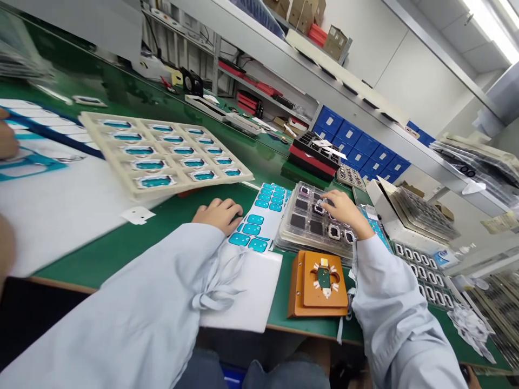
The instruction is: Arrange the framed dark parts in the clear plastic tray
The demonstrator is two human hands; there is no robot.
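Note:
My right hand [344,209] reaches over a clear plastic tray [284,237], its fingertips closed on a small silver-rimmed frame [319,207] in one compartment. Similar frames [334,232] sit in other compartments of this tray, and several compartments show only dark squares. On the green table, my left hand [219,215] rests palm down with fingers bent and thumb apart, holding nothing. Beside it lies a white sheet [243,229] of blue rounded adhesive pieces. In front of the tray stands an orange fixture block [300,289] with a green piece [324,277] in its centre recess.
A cream tray [135,186] of blue-faced parts lies left, near another person's hand [7,138]. White paper [255,294] covers the table's front edge. Further right are a tray of frames [425,275] and stacked clear trays [425,210]. Behind stand black-and-red boxes [312,161] and blue bins [357,140].

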